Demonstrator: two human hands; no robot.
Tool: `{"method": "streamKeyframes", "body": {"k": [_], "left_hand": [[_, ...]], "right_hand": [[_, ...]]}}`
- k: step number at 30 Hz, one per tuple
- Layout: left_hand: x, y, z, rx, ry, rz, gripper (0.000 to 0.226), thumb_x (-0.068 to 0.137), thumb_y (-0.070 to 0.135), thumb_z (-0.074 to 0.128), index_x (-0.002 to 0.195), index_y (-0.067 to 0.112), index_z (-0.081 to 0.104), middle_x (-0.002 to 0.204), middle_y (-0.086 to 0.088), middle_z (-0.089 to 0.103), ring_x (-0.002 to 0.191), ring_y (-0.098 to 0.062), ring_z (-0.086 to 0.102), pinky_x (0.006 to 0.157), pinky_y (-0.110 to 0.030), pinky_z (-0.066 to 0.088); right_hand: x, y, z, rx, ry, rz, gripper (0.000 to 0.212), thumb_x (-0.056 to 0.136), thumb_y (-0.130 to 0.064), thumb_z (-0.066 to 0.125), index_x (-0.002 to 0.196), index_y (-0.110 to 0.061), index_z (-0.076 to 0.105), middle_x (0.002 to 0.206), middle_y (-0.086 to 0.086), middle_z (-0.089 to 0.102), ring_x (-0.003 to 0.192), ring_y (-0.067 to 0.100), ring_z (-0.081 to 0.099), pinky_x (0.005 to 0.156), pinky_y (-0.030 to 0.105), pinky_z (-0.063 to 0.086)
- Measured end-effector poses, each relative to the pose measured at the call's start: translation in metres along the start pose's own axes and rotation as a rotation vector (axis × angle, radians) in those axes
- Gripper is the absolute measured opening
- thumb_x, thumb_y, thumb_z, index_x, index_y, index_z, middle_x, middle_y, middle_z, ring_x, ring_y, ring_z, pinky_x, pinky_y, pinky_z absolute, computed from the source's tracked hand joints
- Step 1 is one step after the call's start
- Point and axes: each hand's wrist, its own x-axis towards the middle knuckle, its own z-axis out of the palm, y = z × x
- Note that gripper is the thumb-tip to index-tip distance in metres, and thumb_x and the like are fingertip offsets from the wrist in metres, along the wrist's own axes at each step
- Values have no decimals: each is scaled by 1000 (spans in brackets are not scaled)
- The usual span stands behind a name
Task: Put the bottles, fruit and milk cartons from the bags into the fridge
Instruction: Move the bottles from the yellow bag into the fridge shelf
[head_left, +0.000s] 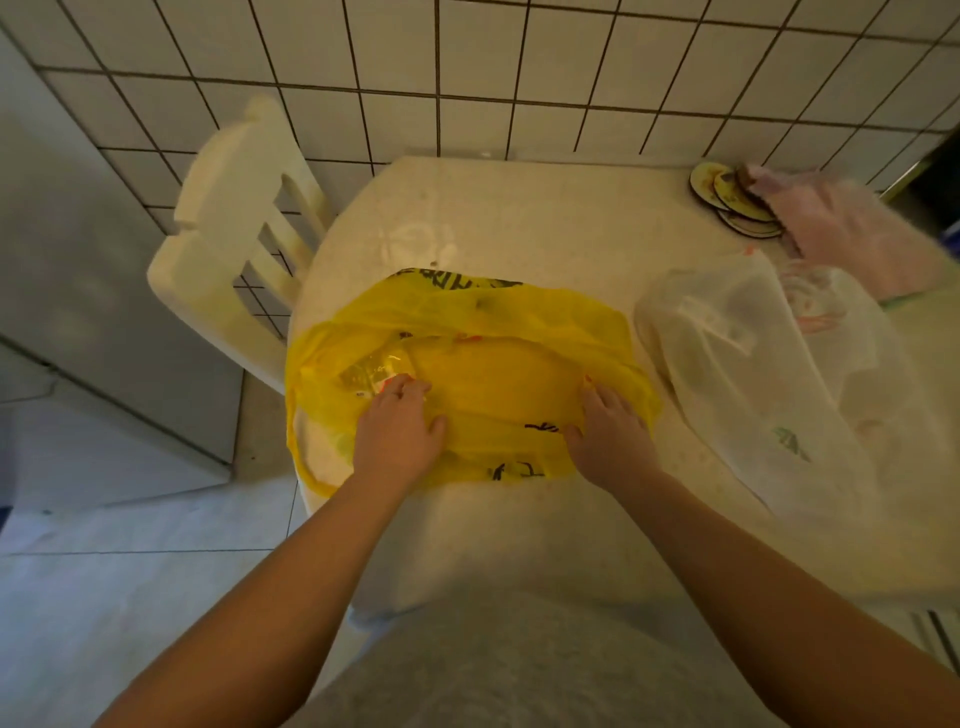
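Bags are lying on the table (519, 218) in front of me, and I am leaning over the yellow bag (493, 322), which is sitting on the table's near left part with its mouth gaping upward. My left hand (397, 428) is resting on the bag's near rim. Its fingertips (410, 387) are bending down into the opening and touching what is looking like a clear bottle (371, 375) with a red and white label, lying against the bag's left inner wall. Whether I am gripping the bottle or the plastic, I cannot tell. My right hand (612, 434) is lying spread on the bag's near right side, fingers fairly straight, pressing the yellow film and holding nothing. Whatever else is sitting inside is showing only as a rounded yellow bulge.

Just beside the yellow bag, to the right, a white bag (753, 364) is slumping, translucent, its contents too blurred to name. Beyond it a pink cloth (857, 234) is lying near the table's far right edge, partly covering a stack of round coasters (727, 200). A white chair (239, 218) is standing at the table's left near the tiled wall (467, 62), and a pale appliance (78, 249) is standing further left.
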Motion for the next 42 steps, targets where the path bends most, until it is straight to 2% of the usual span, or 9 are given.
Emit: {"method": "streamKeyframes", "body": {"k": [7,11,14,16,20,27,33,39,42], "left_hand": [[17,5,5,191,-15,-193,58,92,50,58,140,22,41,155,-10,29,125,-45,44,89,-47,49],[23,6,7,173,13,-211,49,96,49,54,134,20,44,155,-14,27,117,-46,54,79,-45,51],[28,11,9,139,-33,-261,46,97,49,53,128,16,47,149,-18,31,108,-44,60,78,-44,49],[27,16,15,113,-95,-297,54,93,44,61,135,18,39,158,-20,16,113,-45,60,80,-45,50],[21,20,25,75,-142,-299,75,91,26,63,150,23,17,164,-19,-13,122,-50,53,81,-47,53],[8,15,25,-37,-145,-306,84,80,22,77,142,27,21,164,-15,-16,118,-44,57,74,-40,52],[-7,15,37,-73,-145,-287,120,82,19,79,153,37,-16,163,-21,-18,109,-43,64,69,-42,54],[-20,15,40,-179,-149,-305,116,88,4,65,147,48,-24,163,-27,-10,106,-43,65,76,-47,58],[-27,19,30,-238,-141,-291,113,86,4,63,149,49,-20,162,-27,-9,91,-36,67,71,-46,60]], "right_hand": [[26,11,2,-140,-2,125,69,94,-45,51,152,-21,25,150,12,32,133,40,37,101,50,41],[31,25,8,48,-85,258,62,93,-43,55,141,-17,27,139,16,43,123,43,51,89,49,46],[30,30,13,49,-56,318,74,85,-52,65,136,-10,32,137,16,46,124,42,51,91,49,47],[29,29,16,-30,-10,312,80,78,-52,72,134,-6,36,134,14,43,123,40,49,91,49,48],[32,24,20,136,-95,363,77,82,-24,68,140,-5,21,133,18,50,119,41,56,86,45,49],[35,25,26,275,-140,401,86,83,-12,63,147,-12,7,129,23,55,115,41,59,87,44,50],[25,26,34,236,-68,323,69,87,-2,55,145,-9,18,134,27,51,121,45,55,94,49,47],[16,31,41,245,-32,308,68,89,-2,49,146,-18,16,127,27,54,114,46,57,87,50,48],[7,35,43,162,64,247,69,87,-5,54,145,-24,20,126,21,48,110,46,57,82,50,49]]}}
